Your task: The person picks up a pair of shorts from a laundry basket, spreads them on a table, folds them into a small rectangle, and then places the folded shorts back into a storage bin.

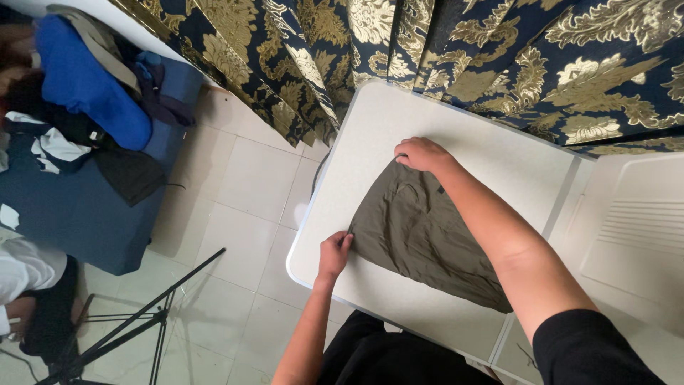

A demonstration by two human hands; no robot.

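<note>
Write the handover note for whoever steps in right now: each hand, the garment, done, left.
Left hand: fingers pinch the near corner of the olive garment.
Right hand: pressed on the far corner, fingers curled.
Garment: on the white table, partly folded into a rough triangle, near the table's left edge.
Done: laid out, corners held.
Left: probably more folds; still creased and uneven.

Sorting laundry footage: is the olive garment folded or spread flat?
Folded: the olive garment lies doubled into a compact wedge on the white table, both hands pinching its corners.
</note>
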